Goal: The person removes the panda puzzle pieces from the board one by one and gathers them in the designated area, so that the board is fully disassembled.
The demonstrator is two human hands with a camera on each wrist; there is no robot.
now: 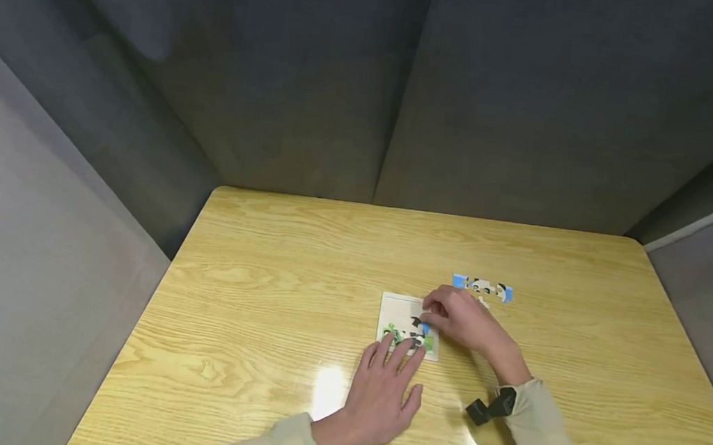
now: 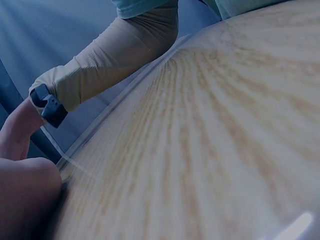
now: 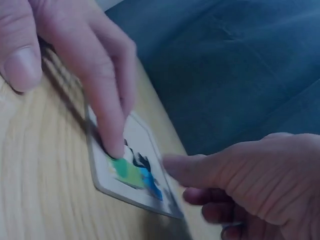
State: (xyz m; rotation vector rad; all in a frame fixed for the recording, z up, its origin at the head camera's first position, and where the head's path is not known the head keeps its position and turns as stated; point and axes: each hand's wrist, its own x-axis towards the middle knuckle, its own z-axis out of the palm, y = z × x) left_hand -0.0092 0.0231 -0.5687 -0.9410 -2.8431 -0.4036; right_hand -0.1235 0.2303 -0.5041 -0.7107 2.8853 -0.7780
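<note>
A small white-bordered puzzle board point(image 1: 390, 307) lies on the table, with green, black-and-white and blue pieces filling its near part. My left hand point(image 1: 380, 399) is spread flat at its near edge, fingertips on the green pieces. In the right wrist view, a left fingertip point(image 3: 116, 147) presses on the green area. My right hand point(image 1: 465, 320) is bent over the board's right side, thumb and index fingertip close together near a blue piece point(image 1: 426, 328). The right thumb point(image 3: 187, 170) hides the gap behind it, so I cannot tell whether a piece is pinched there.
Beyond the right hand, loose puzzle pieces point(image 1: 481, 286) with blue and panda-like markings lie in a row. Another pale piece point(image 1: 483, 302) shows partly behind that hand. The wooden table point(image 1: 250, 298) is bounded by dark curtains point(image 1: 303, 106) at the back.
</note>
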